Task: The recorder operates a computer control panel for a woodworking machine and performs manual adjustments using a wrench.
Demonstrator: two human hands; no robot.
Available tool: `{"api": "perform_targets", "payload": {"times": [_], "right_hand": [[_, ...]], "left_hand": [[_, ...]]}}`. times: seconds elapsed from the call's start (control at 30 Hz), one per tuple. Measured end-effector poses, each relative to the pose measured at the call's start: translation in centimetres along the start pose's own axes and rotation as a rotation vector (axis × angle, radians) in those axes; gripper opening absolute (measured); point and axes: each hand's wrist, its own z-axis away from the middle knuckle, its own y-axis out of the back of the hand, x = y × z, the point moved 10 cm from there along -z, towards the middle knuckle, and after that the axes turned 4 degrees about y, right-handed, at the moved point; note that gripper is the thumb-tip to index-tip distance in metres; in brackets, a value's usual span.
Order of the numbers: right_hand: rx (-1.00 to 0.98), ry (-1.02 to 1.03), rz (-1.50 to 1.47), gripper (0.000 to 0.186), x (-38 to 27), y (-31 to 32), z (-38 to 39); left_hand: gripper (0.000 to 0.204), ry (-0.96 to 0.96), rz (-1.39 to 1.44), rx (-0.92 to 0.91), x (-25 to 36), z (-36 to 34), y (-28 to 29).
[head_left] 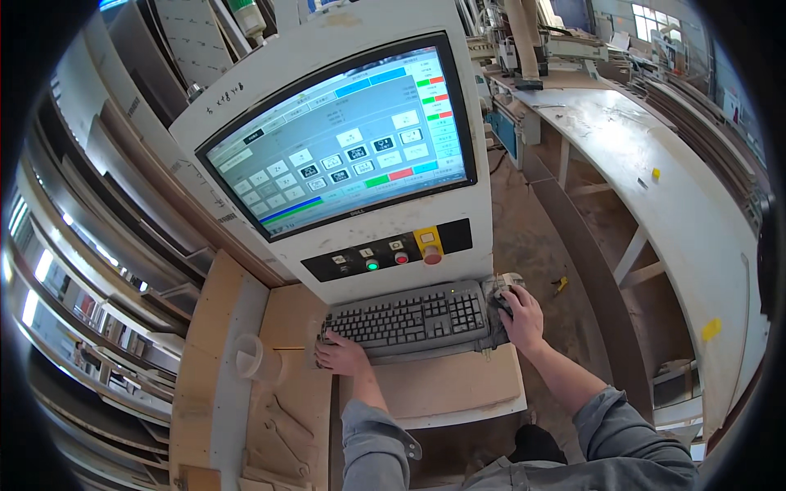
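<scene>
A dark grey keyboard (409, 322) lies on a shelf in front of the control cabinet. My left hand (341, 355) rests over the keyboard's lower left corner, fingers slightly apart and pointing left. At the keyboard's right end, my right hand (522, 316) is closed over a dark computer mouse (504, 304), which its fingers partly cover. Above the keyboard, a lit monitor (344, 135) shows rows of icon buttons and coloured bars. Between monitor and keyboard, a black panel (386, 250) carries a green button (372, 265), a red button (401, 258) and a red emergency stop knob (431, 254) on yellow.
A translucent plastic cup (259, 358) stands left of the keyboard, above wrenches (286, 434) on a wooden shelf. Stacked boards (106, 213) fill the left side. A long pale worktable (655, 164) curves along the right, with a machine (532, 49) at its far end.
</scene>
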Motion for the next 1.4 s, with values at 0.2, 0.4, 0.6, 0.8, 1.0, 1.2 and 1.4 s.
{"api": "perform_targets", "payload": {"times": [0.2,0.4,0.6,0.8,1.0,1.2,1.4], "right_hand": [[-0.018,0.004,0.020,0.047,0.0,0.0,0.0],[-0.034,0.009,0.028,0.047,-0.3,0.1,-0.2],[-0.033,0.015,0.028,0.046,-0.2,-0.1,-0.2],[0.009,0.031,0.039,0.048,0.0,0.0,0.1],[0.054,0.054,0.096,0.041,0.0,0.0,0.0],[0.038,0.046,0.070,0.044,0.1,0.7,-0.2],[0.032,0.039,0.069,0.044,0.2,0.8,-0.2]], "left_hand": [[0.062,0.046,0.012,-0.039,0.3,0.1,0.2],[0.062,0.017,-0.002,0.007,0.5,0.2,0.7],[0.061,-0.017,0.018,0.070,0.5,0.2,1.0],[0.063,0.147,-0.088,-0.173,-2.0,0.0,-2.6],[0.054,-0.109,-0.324,-0.183,-0.9,-0.3,-2.7],[0.055,-0.224,-0.202,0.178,0.5,0.1,-1.0],[0.057,-0.160,-0.126,0.084,0.1,-0.1,-1.4]]}}
